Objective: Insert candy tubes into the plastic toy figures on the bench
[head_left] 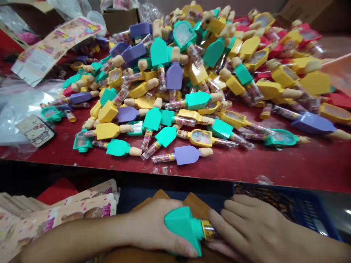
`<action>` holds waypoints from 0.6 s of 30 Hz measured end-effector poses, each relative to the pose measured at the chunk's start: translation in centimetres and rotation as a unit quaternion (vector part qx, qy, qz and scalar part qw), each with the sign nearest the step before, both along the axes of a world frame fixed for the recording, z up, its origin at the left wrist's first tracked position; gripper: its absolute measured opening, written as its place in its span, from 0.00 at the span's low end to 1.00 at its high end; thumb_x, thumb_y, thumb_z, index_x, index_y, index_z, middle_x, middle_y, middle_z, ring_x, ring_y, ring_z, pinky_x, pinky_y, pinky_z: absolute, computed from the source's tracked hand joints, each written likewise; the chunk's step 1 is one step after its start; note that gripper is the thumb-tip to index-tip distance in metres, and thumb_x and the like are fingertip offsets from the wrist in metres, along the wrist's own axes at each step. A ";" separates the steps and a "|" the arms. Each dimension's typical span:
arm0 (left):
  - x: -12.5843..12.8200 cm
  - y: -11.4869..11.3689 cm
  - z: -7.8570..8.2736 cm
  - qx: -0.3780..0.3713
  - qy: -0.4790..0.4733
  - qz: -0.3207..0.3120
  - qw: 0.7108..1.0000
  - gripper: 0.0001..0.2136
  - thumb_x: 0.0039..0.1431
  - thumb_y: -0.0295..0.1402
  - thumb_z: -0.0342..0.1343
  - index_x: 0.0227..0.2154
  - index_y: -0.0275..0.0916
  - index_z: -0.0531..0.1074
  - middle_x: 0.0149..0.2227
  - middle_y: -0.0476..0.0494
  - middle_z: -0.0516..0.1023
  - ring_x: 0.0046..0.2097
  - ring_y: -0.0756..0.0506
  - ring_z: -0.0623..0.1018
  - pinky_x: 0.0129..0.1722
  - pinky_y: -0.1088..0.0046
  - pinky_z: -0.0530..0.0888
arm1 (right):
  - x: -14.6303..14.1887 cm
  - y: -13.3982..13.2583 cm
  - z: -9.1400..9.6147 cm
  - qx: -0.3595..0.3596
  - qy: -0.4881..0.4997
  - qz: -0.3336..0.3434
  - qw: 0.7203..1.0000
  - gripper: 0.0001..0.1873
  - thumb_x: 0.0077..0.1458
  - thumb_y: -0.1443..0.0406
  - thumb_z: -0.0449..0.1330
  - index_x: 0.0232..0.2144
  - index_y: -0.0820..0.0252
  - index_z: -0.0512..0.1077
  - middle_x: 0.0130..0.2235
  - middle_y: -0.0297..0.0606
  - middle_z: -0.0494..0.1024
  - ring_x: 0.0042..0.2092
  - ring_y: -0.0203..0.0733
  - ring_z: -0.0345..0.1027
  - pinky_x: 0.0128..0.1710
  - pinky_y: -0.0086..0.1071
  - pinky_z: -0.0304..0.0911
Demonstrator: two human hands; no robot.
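Note:
My left hand (153, 224) is closed around a teal plastic candy toy body (183, 227), thumb along its near side, low in front of the table. A clear candy tube (207, 229) with a yellow band meets the toy's narrow right end. My right hand (253, 223) has its fingers around the tube, so most of it is hidden. Whether the tube is fully seated in the toy I cannot tell. Beyond my hands lies a large pile of similar toys in teal, yellow, purple and red, the closest being a purple one (188, 155).
The red table (236, 166) ends just beyond my hands. Printed cardboard sheets (82, 204) are stacked at lower left, and a blue crate (315, 212) stands at lower right. A Hello Kitty pad (35, 130) lies by clear plastic bags (16, 109). Cardboard boxes (120, 20) stand behind.

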State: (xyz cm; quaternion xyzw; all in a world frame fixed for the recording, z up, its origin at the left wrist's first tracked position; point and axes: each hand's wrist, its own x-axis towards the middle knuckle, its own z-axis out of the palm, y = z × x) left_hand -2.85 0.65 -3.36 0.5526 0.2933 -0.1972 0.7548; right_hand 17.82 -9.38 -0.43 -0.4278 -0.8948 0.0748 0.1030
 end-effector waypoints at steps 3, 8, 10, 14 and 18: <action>-0.8 -0.8 -0.5 0.072 0.018 -0.023 0.997 0.18 0.37 0.42 0.66 0.27 0.38 0.67 0.24 0.56 0.65 0.26 0.53 0.64 0.24 0.80 0.60 | -1.1 -0.2 -0.8 -0.036 0.031 -0.001 0.999 0.22 0.69 0.63 0.38 0.34 0.63 0.68 0.24 0.34 0.68 0.24 0.40 0.61 0.25 0.34 0.56; -1.8 -1.8 -0.6 0.142 0.026 -0.061 0.988 0.16 0.39 0.45 0.64 0.28 0.41 0.68 0.24 0.56 0.69 0.25 0.52 0.68 0.21 0.79 0.59 | -2.3 -0.9 -1.2 -0.189 0.107 -0.056 0.974 0.23 0.69 0.60 0.37 0.32 0.60 0.68 0.26 0.36 0.70 0.27 0.40 0.65 0.27 0.33 0.59; -2.2 -2.1 -0.5 0.194 0.032 -0.088 0.977 0.16 0.41 0.47 0.61 0.29 0.43 0.69 0.25 0.54 0.72 0.25 0.50 0.70 0.20 0.78 0.59 | -2.5 -1.3 -1.1 -0.242 0.121 -0.069 0.960 0.18 0.68 0.60 0.42 0.34 0.60 0.68 0.29 0.37 0.71 0.30 0.41 0.66 0.28 0.32 0.60; -2.4 -2.3 -0.3 0.301 0.024 -0.185 0.935 0.13 0.47 0.47 0.56 0.31 0.44 0.71 0.27 0.48 0.75 0.27 0.44 0.74 0.20 0.75 0.56 | -3.2 -2.0 -1.0 -0.369 0.126 -0.090 0.917 0.03 0.57 0.68 0.59 0.30 0.60 0.69 0.28 0.34 0.72 0.29 0.39 0.66 0.26 0.28 0.58; -2.6 -2.2 -1.0 0.277 0.029 -0.168 0.946 0.13 0.45 0.48 0.58 0.29 0.45 0.71 0.27 0.51 0.75 0.28 0.46 0.75 0.20 0.77 0.58 | -4.6 -1.5 -1.6 -0.483 0.173 -0.165 0.843 0.04 0.53 0.71 0.62 0.27 0.61 0.72 0.25 0.31 0.73 0.26 0.35 0.66 0.25 0.23 0.57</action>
